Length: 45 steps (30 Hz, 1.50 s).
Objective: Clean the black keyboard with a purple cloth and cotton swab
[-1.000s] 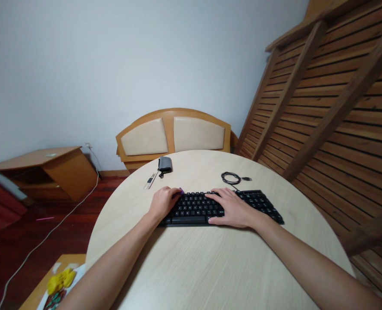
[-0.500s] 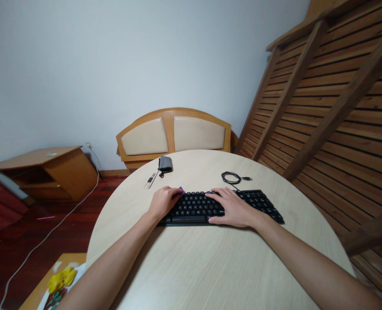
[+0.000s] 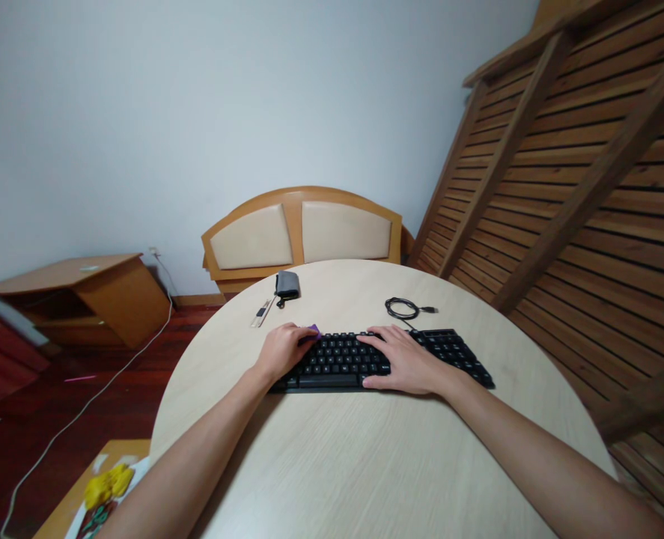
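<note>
A black keyboard [image 3: 332, 367] lies flat on the round table, its number pad end to the right. My left hand [image 3: 282, 350] is over the keyboard's left end, with fingers closed on a small purple piece [image 3: 314, 329] at the upper row of keys. Most of that piece is hidden, so I cannot tell whether it is cloth. Across the keys right of the middle rests my right hand [image 3: 407, 363], its fingers spread and thumb near the front edge. The coiled black cable [image 3: 402, 308] with its plug lies behind the keyboard.
A grey pouch [image 3: 287, 284] and a small flat clear item [image 3: 261, 313] lie on the round table [image 3: 365, 464] at the back left. Slatted wood panels [image 3: 579, 180] lean at right. Lower left, a yellow item [image 3: 107, 486] sits on a low surface.
My left hand has shifted very slightly to the left, the purple piece still in its fingers. The right hand and the keyboard look unmoved.
</note>
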Available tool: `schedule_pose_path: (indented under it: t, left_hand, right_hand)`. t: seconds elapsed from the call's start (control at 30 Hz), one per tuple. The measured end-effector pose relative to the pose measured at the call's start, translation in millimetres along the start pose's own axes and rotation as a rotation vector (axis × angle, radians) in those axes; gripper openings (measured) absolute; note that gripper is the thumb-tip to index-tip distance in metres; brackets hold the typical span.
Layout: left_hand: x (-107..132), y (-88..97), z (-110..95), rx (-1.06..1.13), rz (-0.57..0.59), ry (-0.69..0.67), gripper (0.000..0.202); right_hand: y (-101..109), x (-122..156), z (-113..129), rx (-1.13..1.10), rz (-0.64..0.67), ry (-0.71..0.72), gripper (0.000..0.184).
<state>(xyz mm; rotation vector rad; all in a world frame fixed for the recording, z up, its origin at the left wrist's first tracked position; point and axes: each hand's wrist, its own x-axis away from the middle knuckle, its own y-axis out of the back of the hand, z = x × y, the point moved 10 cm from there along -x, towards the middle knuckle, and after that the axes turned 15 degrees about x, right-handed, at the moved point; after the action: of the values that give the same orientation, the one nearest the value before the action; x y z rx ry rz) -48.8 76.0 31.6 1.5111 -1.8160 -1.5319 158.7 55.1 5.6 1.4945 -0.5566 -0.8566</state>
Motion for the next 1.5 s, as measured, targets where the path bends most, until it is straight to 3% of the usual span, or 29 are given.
schedule_pose_path:
  t: [0.37,1.5]
  left_hand:
    - [2,1.0,-5,0.033,0.012,-0.047,0.021]
    - [13,-7.8,-63,0.231,0.184,-0.392,0.018]
  right_hand:
    - [0,0,0,0.02,0.012,0.001,0.092]
    - [0,0,0,0.015,0.008,-0.004,0.093]
